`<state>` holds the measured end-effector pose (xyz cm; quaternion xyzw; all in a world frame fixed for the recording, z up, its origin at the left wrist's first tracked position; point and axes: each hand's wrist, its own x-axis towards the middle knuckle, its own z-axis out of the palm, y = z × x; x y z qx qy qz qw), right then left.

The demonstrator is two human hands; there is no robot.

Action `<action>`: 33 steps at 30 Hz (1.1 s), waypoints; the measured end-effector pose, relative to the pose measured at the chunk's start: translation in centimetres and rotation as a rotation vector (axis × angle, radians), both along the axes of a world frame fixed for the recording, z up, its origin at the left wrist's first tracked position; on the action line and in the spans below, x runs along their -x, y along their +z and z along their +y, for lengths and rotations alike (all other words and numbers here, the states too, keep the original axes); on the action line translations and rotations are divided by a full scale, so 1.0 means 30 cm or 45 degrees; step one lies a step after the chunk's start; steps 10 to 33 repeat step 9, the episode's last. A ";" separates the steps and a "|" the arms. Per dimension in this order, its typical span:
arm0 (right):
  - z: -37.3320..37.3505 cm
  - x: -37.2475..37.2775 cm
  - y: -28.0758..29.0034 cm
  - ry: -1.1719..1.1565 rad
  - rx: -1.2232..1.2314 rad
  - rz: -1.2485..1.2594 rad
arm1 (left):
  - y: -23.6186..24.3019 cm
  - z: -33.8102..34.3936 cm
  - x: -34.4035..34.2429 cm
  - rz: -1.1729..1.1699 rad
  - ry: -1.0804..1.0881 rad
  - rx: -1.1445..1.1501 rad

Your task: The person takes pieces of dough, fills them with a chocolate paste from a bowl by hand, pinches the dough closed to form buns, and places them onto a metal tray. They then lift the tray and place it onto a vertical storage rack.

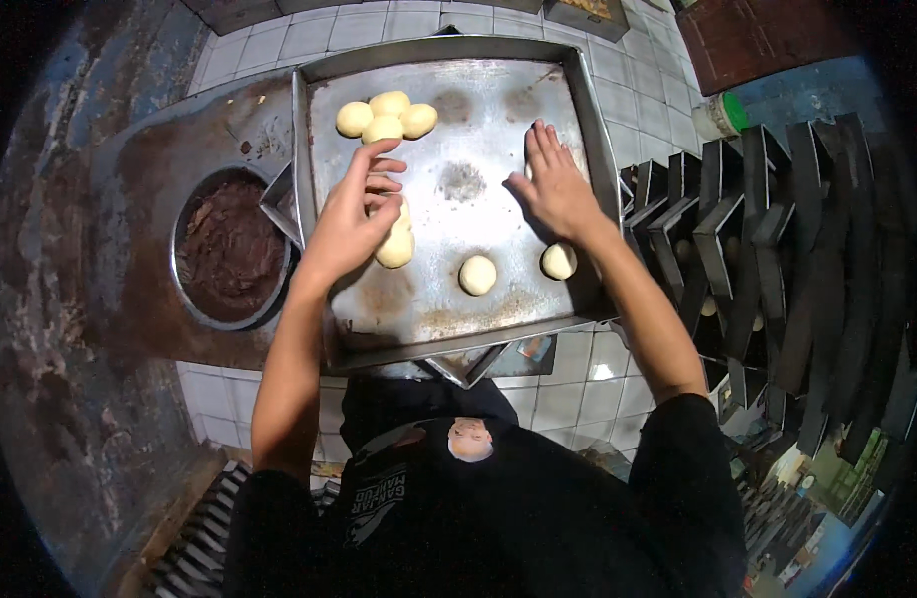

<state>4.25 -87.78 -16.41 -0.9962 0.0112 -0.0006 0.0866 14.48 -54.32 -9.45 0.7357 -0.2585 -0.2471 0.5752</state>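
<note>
A large metal baking tray (448, 348) is in front of me, with pale yellow dough balls on it. Several of them cluster at the far left, among them one dough ball (355, 119). My left hand (357, 219) is over the tray's left side, fingers loosely curved and apart, partly hiding other dough beside its thumb; the nearest dough ball (394, 250) shows below it. At the right, my right hand (558, 189) lies palm down with fingers stretched; a pale bit shows at its edge, mostly covered. Two single balls, one dough ball (477, 275) and another dough ball (559, 261), rest near the front.
A round metal bowl (231, 249) of dark brown filling stands on the worn surface left of the tray. Many dark metal trays (737, 229) are stacked crosswise at the right. Behind them is a tub with a green lid (734, 112). White floor tiles (588, 389) surround this.
</note>
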 end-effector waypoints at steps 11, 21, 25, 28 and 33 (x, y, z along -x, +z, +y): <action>0.466 0.004 0.342 -0.194 -0.806 0.554 | -0.052 0.142 0.003 0.216 -0.114 0.124; 0.466 0.004 0.342 -0.194 -0.806 0.554 | -0.052 0.142 0.003 0.216 -0.114 0.124; 0.466 0.004 0.342 -0.194 -0.806 0.554 | -0.052 0.142 0.003 0.216 -0.114 0.124; 0.466 0.004 0.342 -0.194 -0.806 0.554 | -0.052 0.142 0.003 0.216 -0.114 0.124; 0.466 0.004 0.342 -0.194 -0.806 0.554 | -0.052 0.142 0.003 0.216 -0.114 0.124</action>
